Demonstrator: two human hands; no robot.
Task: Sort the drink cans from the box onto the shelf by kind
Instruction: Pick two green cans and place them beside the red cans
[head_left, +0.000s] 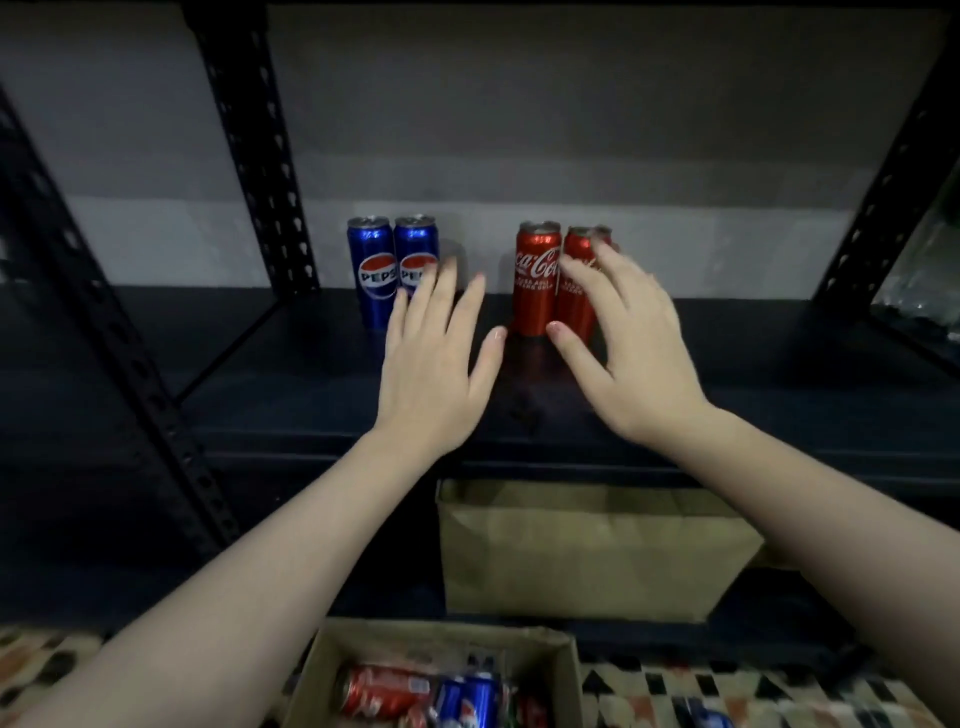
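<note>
Two blue Pepsi cans (370, 270) stand side by side at the back of the dark shelf (260, 405). To their right stand red Coca-Cola cans (537, 278), the rightmost partly hidden behind my right hand (631, 348). That hand is spread open just in front of the red cans, holding nothing. My left hand (434, 364) is also open, fingers apart, in front of the right Pepsi can and empty. At the bottom edge, an open cardboard box (311, 670) holds several red and blue cans lying on their sides.
Black perforated uprights (254, 156) frame the shelf at left and right. A closed brown carton (587, 551) sits on the lower shelf below my hands. A patterned floor (727, 691) shows around the box. Something pale and glassy lies at the far right (919, 291).
</note>
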